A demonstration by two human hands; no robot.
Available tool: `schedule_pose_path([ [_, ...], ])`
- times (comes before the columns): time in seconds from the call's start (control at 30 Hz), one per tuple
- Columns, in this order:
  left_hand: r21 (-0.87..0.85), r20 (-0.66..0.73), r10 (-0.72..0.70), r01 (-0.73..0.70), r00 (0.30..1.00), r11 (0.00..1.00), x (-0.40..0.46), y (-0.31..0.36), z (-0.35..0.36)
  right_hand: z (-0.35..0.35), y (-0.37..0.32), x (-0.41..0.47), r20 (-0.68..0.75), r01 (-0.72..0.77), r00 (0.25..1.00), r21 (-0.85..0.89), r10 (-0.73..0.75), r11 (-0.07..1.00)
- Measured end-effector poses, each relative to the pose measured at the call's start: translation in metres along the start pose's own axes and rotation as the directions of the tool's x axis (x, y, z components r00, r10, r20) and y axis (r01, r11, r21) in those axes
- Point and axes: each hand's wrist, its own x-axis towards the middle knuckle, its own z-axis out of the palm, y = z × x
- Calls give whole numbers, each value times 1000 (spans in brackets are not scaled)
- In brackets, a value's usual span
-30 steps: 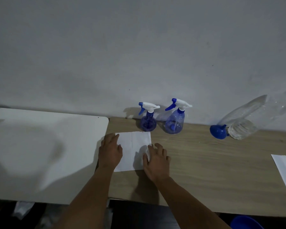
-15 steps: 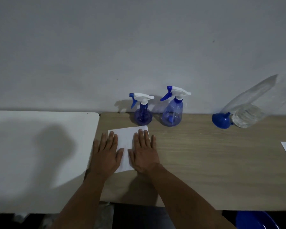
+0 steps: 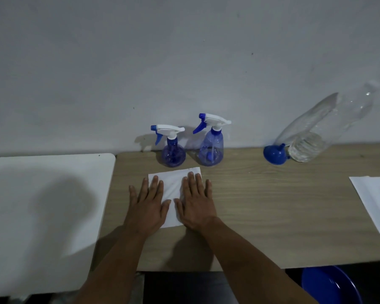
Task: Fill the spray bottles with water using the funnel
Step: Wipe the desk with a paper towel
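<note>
Two blue spray bottles with white trigger heads stand by the wall: a squat one (image 3: 173, 154) and a taller one (image 3: 211, 148) to its right. Further right lies a blue funnel (image 3: 275, 154) beside a large clear water bottle (image 3: 316, 137) that leans toward the wall. My left hand (image 3: 147, 205) and my right hand (image 3: 195, 200) rest flat, fingers spread, on a white sheet of paper (image 3: 173, 187) just in front of the spray bottles. Neither hand holds anything.
The wooden table (image 3: 272, 216) abuts a white table (image 3: 42, 205) on the left. Another white paper (image 3: 375, 200) lies at the right edge. A blue basin (image 3: 329, 286) sits below the table's front edge at the lower right.
Both hands have flattened and spread on the white paper, the right hand sliding onto it. The view has tilted, so the scene sits a little differently in frame.
</note>
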Motion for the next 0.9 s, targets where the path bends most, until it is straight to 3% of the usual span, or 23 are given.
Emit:
schedule_pose_path([
  [0.9, 63, 65, 226, -230, 972, 971, 61, 208, -7, -29, 193, -61, -17, -260, 965, 6, 260, 966],
])
